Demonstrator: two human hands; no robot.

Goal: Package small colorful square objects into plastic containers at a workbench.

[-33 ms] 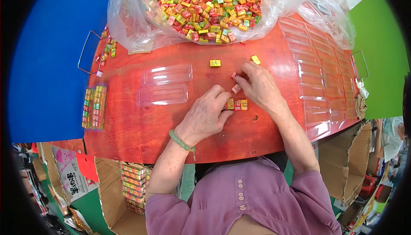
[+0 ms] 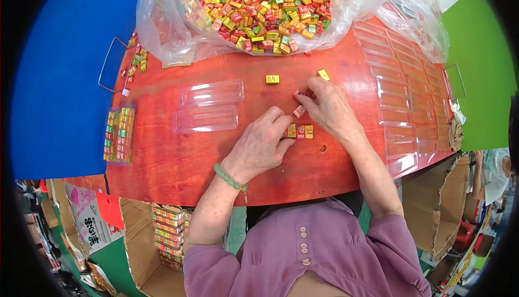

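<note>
A short row of small candy-sized boxes (image 2: 308, 132), orange-yellow and red, lies on the red table in front of me. My left hand (image 2: 263, 138), with a green bead bracelet on its wrist, curls its thumb and fingers round the left end of that row and hides part of it. Just beyond the row, my right hand (image 2: 328, 106) pinches a small red box (image 2: 298, 94) between thumb and fingers. Below that thumb lies a pale red-and-white box (image 2: 299, 111). Farther off are two yellow boxes, one alone (image 2: 272, 79) and another (image 2: 323, 74) by my right fingers.
A clear plastic bag (image 2: 162, 32) heaped with small boxes (image 2: 265, 15) fills the far side. Two clear trays (image 2: 205, 119) lie left of centre, filled packs (image 2: 126, 134) at the left edge, stacked clear trays (image 2: 397, 94) on the right. Cardboard cartons (image 2: 138, 243) stand below the table.
My right fingers have shifted very slightly, and more of the red box in them shows. My left hand and the row of boxes have stayed put.
</note>
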